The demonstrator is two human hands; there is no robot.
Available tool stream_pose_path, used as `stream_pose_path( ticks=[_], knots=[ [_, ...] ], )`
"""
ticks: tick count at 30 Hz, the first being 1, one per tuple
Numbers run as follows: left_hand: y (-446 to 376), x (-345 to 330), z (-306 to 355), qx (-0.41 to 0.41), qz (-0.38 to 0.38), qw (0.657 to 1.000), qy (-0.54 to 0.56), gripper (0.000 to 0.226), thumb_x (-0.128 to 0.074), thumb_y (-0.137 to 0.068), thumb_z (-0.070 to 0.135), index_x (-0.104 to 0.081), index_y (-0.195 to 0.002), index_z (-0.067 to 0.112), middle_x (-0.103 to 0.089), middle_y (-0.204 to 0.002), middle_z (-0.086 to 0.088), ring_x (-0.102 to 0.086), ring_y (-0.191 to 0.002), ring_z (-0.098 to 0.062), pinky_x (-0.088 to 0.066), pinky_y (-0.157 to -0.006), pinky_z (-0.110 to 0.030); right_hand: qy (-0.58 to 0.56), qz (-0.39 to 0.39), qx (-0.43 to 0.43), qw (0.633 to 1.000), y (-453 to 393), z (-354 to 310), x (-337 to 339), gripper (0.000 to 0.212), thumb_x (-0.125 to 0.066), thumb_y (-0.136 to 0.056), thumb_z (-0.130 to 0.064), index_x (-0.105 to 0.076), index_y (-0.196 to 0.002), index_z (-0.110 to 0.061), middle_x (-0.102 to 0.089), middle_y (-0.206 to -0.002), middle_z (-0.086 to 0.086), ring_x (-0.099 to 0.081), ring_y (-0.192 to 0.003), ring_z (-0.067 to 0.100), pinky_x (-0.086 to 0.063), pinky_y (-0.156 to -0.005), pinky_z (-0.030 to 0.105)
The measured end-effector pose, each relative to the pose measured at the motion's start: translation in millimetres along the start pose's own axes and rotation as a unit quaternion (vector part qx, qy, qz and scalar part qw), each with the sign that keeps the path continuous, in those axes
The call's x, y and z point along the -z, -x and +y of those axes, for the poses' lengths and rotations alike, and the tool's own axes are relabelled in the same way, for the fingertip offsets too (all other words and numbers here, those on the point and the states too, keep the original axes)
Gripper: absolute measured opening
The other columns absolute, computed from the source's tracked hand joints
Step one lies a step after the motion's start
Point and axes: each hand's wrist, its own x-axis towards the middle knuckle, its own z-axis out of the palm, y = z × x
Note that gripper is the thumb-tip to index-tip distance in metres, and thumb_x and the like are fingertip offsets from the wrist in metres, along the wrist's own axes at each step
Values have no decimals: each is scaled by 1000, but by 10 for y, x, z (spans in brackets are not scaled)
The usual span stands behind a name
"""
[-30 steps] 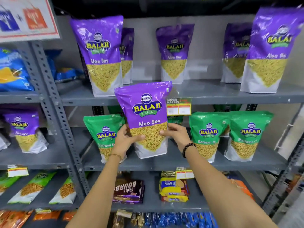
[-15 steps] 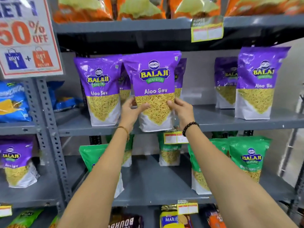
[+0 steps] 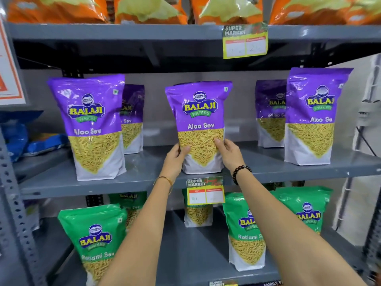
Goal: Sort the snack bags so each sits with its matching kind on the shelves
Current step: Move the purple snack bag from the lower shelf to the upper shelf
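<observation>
A purple Aloo Sev bag [image 3: 199, 112] stands upright in the middle of the grey middle shelf [image 3: 268, 172]. My left hand [image 3: 175, 159] grips its lower left side and my right hand [image 3: 229, 152] grips its lower right side. More purple Aloo Sev bags stand on the same shelf: one at the left [image 3: 92, 124] with another behind it, and two at the right [image 3: 313, 114]. Green Ratlami Sev bags stand on the shelf below, at the left [image 3: 97, 238] and at the right [image 3: 245, 230].
Orange snack bags [image 3: 144, 9] fill the top shelf. Yellow price tags hang on the shelf edges [image 3: 245, 41]. A blue bag [image 3: 39, 141] lies on the neighbouring rack at the left, past the perforated grey upright [image 3: 12, 203]. A sale sign [image 3: 8, 65] hangs at the upper left.
Both hands lifted the purple Aloo Sev bag from the green-bag shelf up to the purple-bag shelf and moved it right to the middle, where it now stands. The camera tilted upward.
</observation>
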Motion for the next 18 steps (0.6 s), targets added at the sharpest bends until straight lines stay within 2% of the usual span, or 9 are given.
stream_pose_path(
  ticks=[3, 5, 7, 9, 11, 14, 16, 18],
  knots=[
    [-31, -13, -25, 10, 8, 999, -30, 35, -48, -92, 31, -54, -116, 7, -58, -103, 2, -53, -95, -8, -44, -69, -6, 45, 11, -8, 999, -40, 83, 17, 48, -52, -85, -44, -57, -84, 3, -61, -87, 29, -54, -80, 22, -41, -70, 31],
    [-31, 24, -55, 21, 12, 999, -44, 34, -51, -90, 32, -54, -114, 8, -59, -104, 1, -53, -97, -11, -43, -69, -10, 51, 11, -20, 998, -43, 152, 44, 53, -52, -85, -46, -58, -92, 7, -64, -96, 30, -59, -84, 27, -44, -75, 33],
    [-17, 74, -85, 37, -15, 998, -40, 37, -60, -85, 24, -53, -116, 5, -62, -111, -4, -56, -103, -15, -48, -72, -10, 51, -14, -28, 998, -36, 171, 91, 50, -54, -85, -44, -60, -101, 3, -65, -111, 25, -62, -100, 32, -48, -85, 33],
    [-10, 109, -117, 61, -56, 996, -28, 52, -72, -75, 11, -50, -121, 4, -61, -118, -8, -58, -108, -18, -51, -77, -14, 27, -83, -46, 995, -35, 157, 161, 33, -63, -82, -31, -60, -105, -7, -65, -117, 15, -63, -99, 21, -49, -78, 18],
    [-9, 116, -112, 70, -76, 994, -28, 60, -75, -69, 3, -48, -123, 5, -60, -120, -6, -57, -110, -18, -52, -78, -17, 4, -152, -63, 986, -46, 152, 225, 42, -71, -74, -10, -57, -113, -10, -64, -118, 10, -61, -98, 14, -52, -75, 14],
    [-8, 106, -96, 73, -73, 994, -34, 60, -76, -68, 3, -49, -122, 6, -59, -118, -6, -56, -109, -19, -51, -79, -19, 8, -176, -62, 982, -62, 177, 263, 58, -72, -66, 7, -53, -120, -4, -63, -117, 13, -60, -102, 18, -52, -81, 16],
    [-8, 110, -115, 77, -61, 995, -34, 63, -78, -66, 5, -49, -122, 5, -59, -119, -7, -56, -109, -21, -48, -82, -21, 0, -171, -68, 983, -64, 187, 262, 59, -73, -66, 7, -53, -120, -3, -63, -116, 13, -60, -104, 21, -51, -86, 21],
    [-7, 109, -115, 78, -54, 995, -36, 64, -79, -65, 6, -49, -121, 5, -59, -119, -7, -57, -108, -21, -49, -78, -20, -9, -173, -69, 982, -62, 186, 260, 55, -72, -66, 7, -54, -117, -5, -63, -115, 13, -60, -105, 22, -49, -89, 24]
  ],
)
